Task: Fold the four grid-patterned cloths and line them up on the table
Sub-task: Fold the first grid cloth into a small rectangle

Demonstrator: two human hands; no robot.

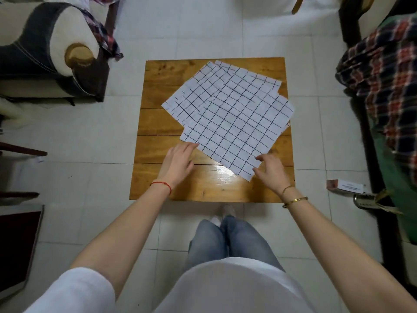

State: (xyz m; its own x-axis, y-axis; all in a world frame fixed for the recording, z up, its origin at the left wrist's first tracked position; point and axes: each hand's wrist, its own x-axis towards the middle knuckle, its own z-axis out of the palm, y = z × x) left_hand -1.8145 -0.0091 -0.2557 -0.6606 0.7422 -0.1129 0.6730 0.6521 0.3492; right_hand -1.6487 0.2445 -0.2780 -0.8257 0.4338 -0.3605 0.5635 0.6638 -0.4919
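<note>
I judge no fold begun: the white, black-gridded cloths [228, 116] lie overlapped and flat on the square wooden surface [158, 152], my left hand [178, 161] and right hand [272, 170] relaxed, holding nothing, at the top cloth's near edges; next, pinch its corners.

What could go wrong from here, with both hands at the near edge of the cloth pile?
1. The cloths lie flat, overlapped and skewed, so the left hand or right hand may lift more than one at once.
2. The pile's right corner reaches the edge of the table; dragging the top cloth could pull lower ones off.
3. The pile covers much of the table, leaving little room to fold.
</note>
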